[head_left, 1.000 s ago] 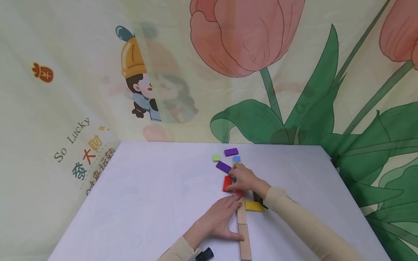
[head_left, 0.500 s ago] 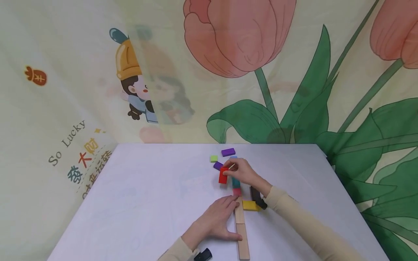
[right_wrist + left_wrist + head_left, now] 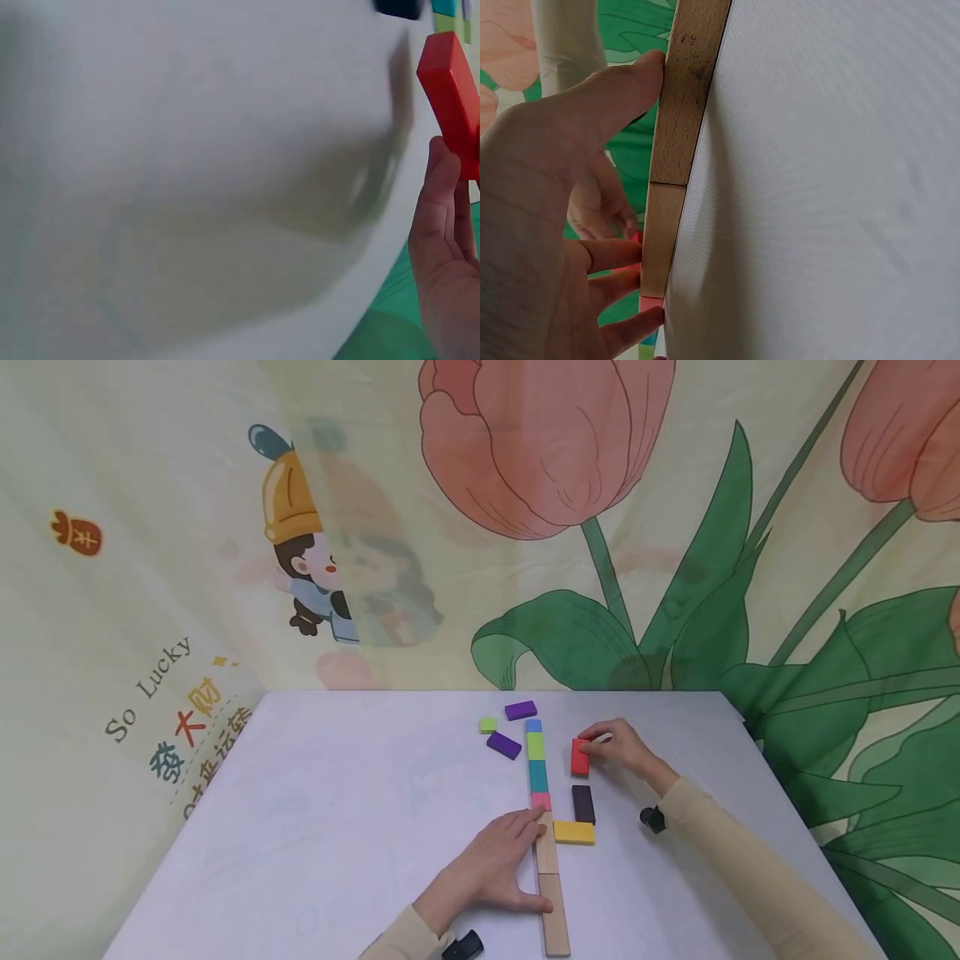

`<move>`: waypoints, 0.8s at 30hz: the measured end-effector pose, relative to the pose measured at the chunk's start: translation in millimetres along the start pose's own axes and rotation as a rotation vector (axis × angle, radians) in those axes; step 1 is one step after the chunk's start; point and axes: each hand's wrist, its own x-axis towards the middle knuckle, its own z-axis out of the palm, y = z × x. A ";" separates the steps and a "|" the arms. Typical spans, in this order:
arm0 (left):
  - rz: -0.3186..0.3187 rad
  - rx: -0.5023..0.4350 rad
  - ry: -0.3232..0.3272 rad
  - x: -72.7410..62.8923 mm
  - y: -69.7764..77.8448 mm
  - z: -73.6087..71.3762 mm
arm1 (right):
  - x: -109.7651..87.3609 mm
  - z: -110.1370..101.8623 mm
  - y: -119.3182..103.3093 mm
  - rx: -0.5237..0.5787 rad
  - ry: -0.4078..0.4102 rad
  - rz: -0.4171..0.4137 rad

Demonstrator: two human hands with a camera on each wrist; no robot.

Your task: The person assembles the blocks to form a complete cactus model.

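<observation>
My right hand (image 3: 630,756) pinches a red block (image 3: 579,757) between thumb and fingers, to the right of a line of blocks. In the right wrist view the red block (image 3: 450,94) is held over the white surface. My left hand (image 3: 495,864) lies along the left side of the line, fingers spread. Its thumb touches the near wooden block (image 3: 555,914), and its fingertips touch the far wooden block (image 3: 662,240) and reach the pink block (image 3: 541,802). Beyond these, the line continues with a teal block (image 3: 537,777), a green block (image 3: 535,746) and a blue block (image 3: 533,725).
A yellow block (image 3: 574,833) lies crosswise against the line's right side, with a black block (image 3: 582,804) just beyond it. To the line's far left are two purple blocks (image 3: 504,745) and a small green block (image 3: 487,725). The white table (image 3: 337,827) ends at a printed curtain.
My right hand has picked up the red block from left of the line and carried it across to the right side. The left hand has stayed in place; the head view has shifted slightly.
</observation>
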 end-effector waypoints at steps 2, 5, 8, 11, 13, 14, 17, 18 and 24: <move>0.001 0.002 0.002 -0.4 -0.1 -0.4 | -1.3 2.8 5.4 0.015 -0.016 -0.003; 0.005 0.007 0.009 -0.5 0.0 -0.7 | -2.3 5.5 7.3 0.028 -0.035 0.005; 0.008 0.013 0.014 -0.4 0.4 -0.7 | -3.2 6.5 6.5 0.023 -0.056 0.019; 0.008 0.013 0.011 -0.2 0.7 -0.7 | -4.1 8.6 7.9 0.003 -0.067 0.024; 0.009 0.014 0.008 0.0 0.7 -0.6 | -4.4 10.5 10.5 -0.011 -0.068 0.018; 0.009 0.015 0.007 -0.1 0.6 -0.5 | -4.3 11.6 11.9 -0.016 -0.065 0.019; 0.008 0.019 0.005 -0.1 0.3 -0.3 | -3.8 14.3 15.7 -0.021 -0.056 0.012; 0.008 0.021 0.005 -0.2 0.2 -0.3 | -3.8 15.0 16.4 -0.020 -0.053 0.011; 0.003 0.023 0.004 -0.6 0.4 0.7 | -6.8 15.5 16.5 0.010 -0.048 -0.021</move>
